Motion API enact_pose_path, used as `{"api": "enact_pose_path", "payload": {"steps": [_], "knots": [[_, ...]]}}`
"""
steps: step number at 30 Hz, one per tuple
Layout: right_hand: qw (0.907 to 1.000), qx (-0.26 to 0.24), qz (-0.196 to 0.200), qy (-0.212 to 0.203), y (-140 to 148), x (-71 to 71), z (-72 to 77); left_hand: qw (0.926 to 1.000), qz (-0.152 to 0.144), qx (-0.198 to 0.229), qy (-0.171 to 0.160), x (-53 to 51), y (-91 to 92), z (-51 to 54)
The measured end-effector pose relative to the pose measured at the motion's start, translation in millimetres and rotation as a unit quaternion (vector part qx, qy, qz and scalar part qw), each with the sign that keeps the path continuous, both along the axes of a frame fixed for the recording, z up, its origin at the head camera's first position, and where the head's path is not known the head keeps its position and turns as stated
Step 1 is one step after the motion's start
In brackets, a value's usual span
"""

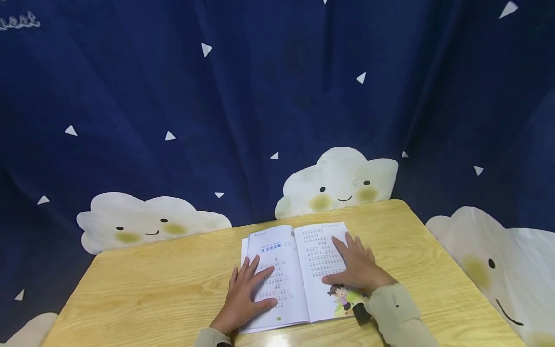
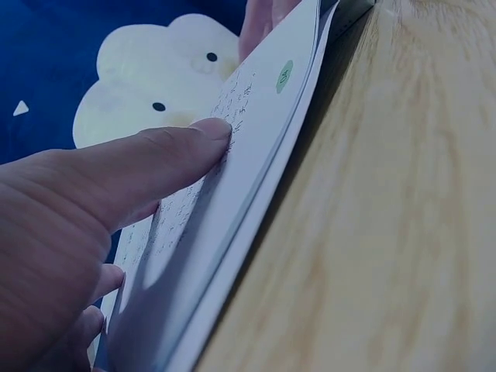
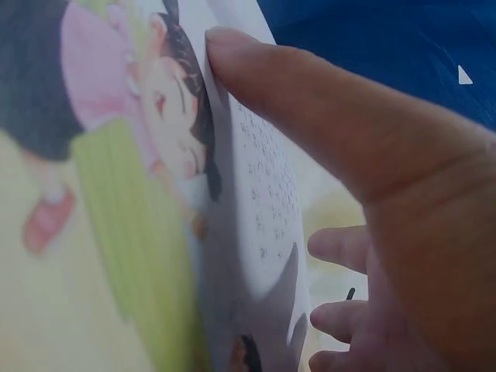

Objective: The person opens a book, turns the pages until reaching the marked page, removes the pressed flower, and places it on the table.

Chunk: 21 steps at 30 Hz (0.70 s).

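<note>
Extending from pale sleeves (image 1: 401, 313) at the near side, the left hand (image 1: 244, 296) and right hand (image 1: 357, 267) rest on either half of a book (image 1: 295, 284), the left a little nearer. Each grip is wide, fingers spread, with hold of nothing. The book lies open on the near, middle part of a wooden surface (image 1: 160, 289), a cartoon girl (image 1: 342, 295) on the right page (image 1: 315, 303). Uneven pressure could skid it or crease the paper; lifting both hands might let leaves spring up at the spine. Beyond the far edge, smiling clouds (image 1: 342, 180) mark a blue curtain (image 1: 269, 106).
</note>
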State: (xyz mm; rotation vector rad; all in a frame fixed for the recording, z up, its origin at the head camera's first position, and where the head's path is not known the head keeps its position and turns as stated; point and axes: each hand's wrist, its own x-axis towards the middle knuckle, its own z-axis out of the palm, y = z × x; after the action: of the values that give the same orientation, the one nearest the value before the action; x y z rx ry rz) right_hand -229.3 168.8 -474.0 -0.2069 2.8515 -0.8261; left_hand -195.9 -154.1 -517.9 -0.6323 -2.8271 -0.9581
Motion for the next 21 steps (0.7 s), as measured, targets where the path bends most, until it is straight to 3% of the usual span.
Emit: {"api": "enact_pose_path", "payload": {"steps": [21], "knots": [[0.9994,0.030,0.007,0.015,0.4,-1.4,-4.3,0.9999,0.003,-0.004,-0.014,0.0,0.9,1.0]]}}
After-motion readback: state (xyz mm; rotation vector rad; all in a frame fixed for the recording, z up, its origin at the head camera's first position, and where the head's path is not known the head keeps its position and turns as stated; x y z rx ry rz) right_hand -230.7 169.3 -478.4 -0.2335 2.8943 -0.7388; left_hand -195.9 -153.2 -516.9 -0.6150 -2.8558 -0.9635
